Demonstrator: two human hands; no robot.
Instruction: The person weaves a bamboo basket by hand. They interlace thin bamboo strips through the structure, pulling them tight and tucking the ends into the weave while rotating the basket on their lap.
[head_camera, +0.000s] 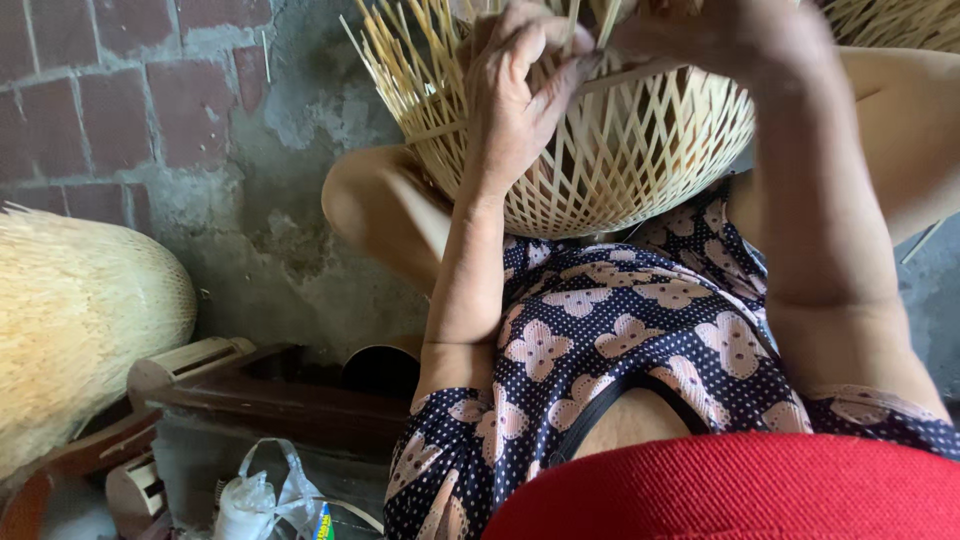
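Two hands are up at the top of the frame, both on the woven bamboo basket (600, 170). It rests rim-up over the knees, round belly toward the lap, open lattice, pale loose strips fanning off toward the upper left. Left hand (520, 90) grasps the rim, fingers (545, 75) curled over it and pinching a strip. Right hand (690, 35) sits just beside it on the same rim, blurred; whether its fingers are clenched, I cannot tell. Another pale woven dome (80, 320) sits at left.
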